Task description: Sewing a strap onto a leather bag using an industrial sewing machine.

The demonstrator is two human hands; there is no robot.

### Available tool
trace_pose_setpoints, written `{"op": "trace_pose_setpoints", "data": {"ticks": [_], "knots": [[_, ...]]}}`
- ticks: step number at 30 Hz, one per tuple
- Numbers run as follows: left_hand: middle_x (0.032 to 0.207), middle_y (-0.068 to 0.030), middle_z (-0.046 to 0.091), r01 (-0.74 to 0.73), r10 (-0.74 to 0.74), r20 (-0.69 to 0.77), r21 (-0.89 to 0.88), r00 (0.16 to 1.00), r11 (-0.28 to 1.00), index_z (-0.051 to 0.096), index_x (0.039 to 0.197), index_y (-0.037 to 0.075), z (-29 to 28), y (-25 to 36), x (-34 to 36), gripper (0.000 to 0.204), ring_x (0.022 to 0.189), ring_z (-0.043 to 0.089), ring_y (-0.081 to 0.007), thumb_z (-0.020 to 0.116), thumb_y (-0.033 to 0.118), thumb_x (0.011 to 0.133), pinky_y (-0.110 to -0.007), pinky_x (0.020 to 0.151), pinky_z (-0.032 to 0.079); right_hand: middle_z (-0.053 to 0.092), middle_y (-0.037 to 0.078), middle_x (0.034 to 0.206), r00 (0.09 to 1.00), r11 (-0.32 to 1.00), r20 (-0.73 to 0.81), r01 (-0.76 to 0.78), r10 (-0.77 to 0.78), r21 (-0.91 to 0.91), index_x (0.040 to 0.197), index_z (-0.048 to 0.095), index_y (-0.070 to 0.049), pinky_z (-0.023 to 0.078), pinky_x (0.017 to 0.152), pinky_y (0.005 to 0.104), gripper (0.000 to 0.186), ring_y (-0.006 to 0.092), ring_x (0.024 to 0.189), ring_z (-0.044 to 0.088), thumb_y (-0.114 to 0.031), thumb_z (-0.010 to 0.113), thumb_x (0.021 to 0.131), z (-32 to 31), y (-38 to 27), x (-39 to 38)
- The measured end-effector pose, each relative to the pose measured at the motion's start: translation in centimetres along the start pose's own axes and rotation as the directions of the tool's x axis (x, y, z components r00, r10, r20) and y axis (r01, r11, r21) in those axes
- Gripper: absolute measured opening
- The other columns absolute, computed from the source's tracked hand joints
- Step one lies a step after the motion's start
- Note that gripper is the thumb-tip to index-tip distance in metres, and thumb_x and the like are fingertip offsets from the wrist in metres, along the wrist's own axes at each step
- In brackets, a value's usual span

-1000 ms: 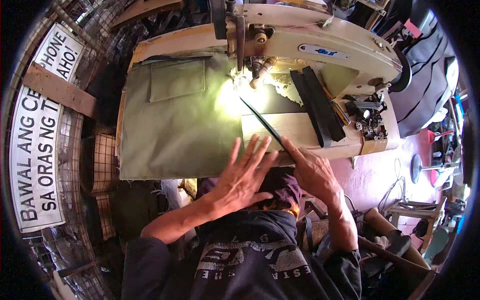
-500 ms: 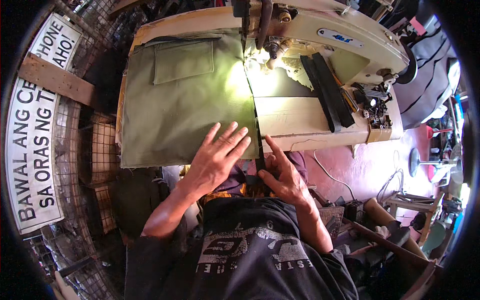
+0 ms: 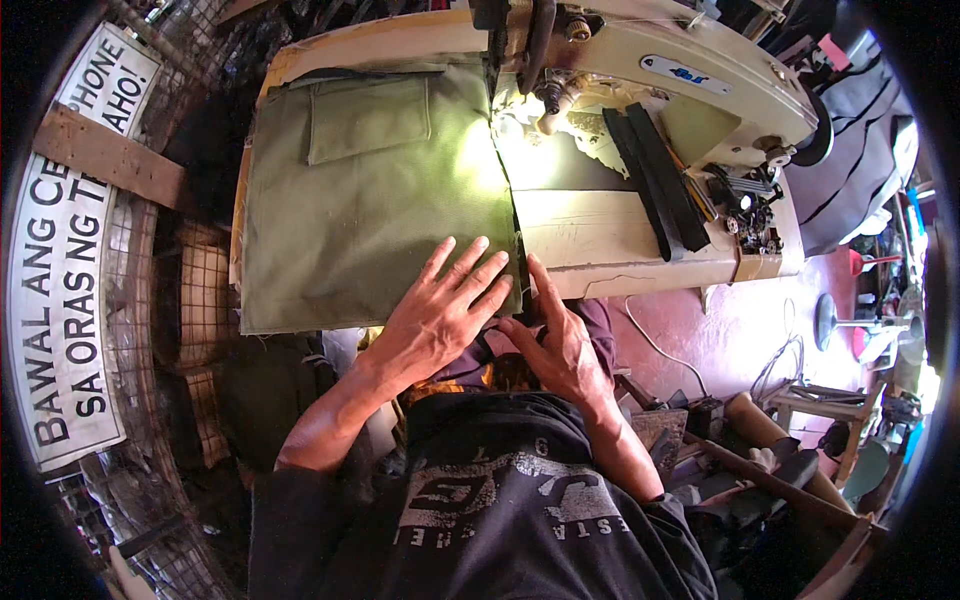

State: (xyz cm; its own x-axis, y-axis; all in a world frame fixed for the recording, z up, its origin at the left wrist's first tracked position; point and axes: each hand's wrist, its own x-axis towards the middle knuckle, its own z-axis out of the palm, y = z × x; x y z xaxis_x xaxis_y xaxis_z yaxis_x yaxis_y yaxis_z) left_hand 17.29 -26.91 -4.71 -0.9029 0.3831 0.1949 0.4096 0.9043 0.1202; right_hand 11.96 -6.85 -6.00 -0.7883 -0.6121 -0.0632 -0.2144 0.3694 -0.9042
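Note:
An olive green fabric panel [image 3: 370, 200] with a sewn pocket lies flat on the sewing table, its right edge under the needle of a cream sewing machine [image 3: 680, 90]. My left hand [image 3: 440, 310] rests flat with fingers spread on the panel's near right corner. Beside it, my right hand [image 3: 560, 340] pinches the fabric's near edge at the table front, index finger pointing along the seam line. A lamp lights the cloth near the needle.
Two dark straps [image 3: 655, 180] lie across the machine bed, with small tools [image 3: 740, 205] at its right end. A white sign [image 3: 70, 260] hangs on wire mesh at left. Red floor [image 3: 730, 330], cables and clutter lie to the right.
Both hands have slid back toward my body to the fabric's near edge, and the view has shifted so the panel and machine sit further from me.

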Motion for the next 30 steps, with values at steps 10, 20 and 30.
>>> {"op": "trace_pose_setpoints", "data": {"ticks": [10, 20, 30], "knots": [[0.139, -0.0166, 0.055, 0.072, -0.075, -0.036, -0.08, 0.997, 0.994, 0.059, 0.13, 0.002, -1.1, -4.2, 3.6, 0.043, 0.135, 0.047, -0.0305, 0.061, 0.026, 0.094, -0.051, 0.12, 0.026, 0.066, 0.031, 0.099, 0.979, 0.987, -0.133, -0.161, 0.157, -0.024, 0.142, 0.048, -0.003, 0.054, 0.074, 0.0443, 0.049, 0.0423, 0.087, 0.069, -0.018, 0.06, 0.097, 1.2, -0.9, 0.8], [0.116, -0.0091, 0.061, -0.062, 0.035, -0.292, -0.085, 0.956, 0.994, 0.066, 0.111, 0.006, 1.3, -7.0, 5.4, 0.027, 0.111, 0.058, -0.0276, 0.067, 0.011, 0.084, -0.044, 0.103, 0.043, 0.068, 0.027, 0.092, 0.988, 0.987, -0.145, 0.03, -0.054, -0.158, 0.142, 0.048, -0.003, 0.054, 0.075, 0.0484, 0.05, 0.0429, 0.083, 0.067, -0.012, 0.06, 0.094, 1.1, -0.4, 0.8], [0.131, -0.0114, 0.056, 0.046, -0.069, -0.203, -0.116, 0.977, 0.992, 0.06, 0.126, 0.008, 1.2, -7.0, 6.3, 0.047, 0.119, 0.054, -0.0311, 0.067, 0.009, 0.08, -0.046, 0.105, 0.041, 0.069, 0.024, 0.097, 0.967, 0.904, -0.092, 0.184, -0.236, -0.386, 0.14, 0.05, 0.002, 0.054, 0.076, 0.0446, 0.049, 0.0381, 0.084, 0.068, -0.005, 0.059, 0.092, 1.4, 0.5, 0.9]]}}
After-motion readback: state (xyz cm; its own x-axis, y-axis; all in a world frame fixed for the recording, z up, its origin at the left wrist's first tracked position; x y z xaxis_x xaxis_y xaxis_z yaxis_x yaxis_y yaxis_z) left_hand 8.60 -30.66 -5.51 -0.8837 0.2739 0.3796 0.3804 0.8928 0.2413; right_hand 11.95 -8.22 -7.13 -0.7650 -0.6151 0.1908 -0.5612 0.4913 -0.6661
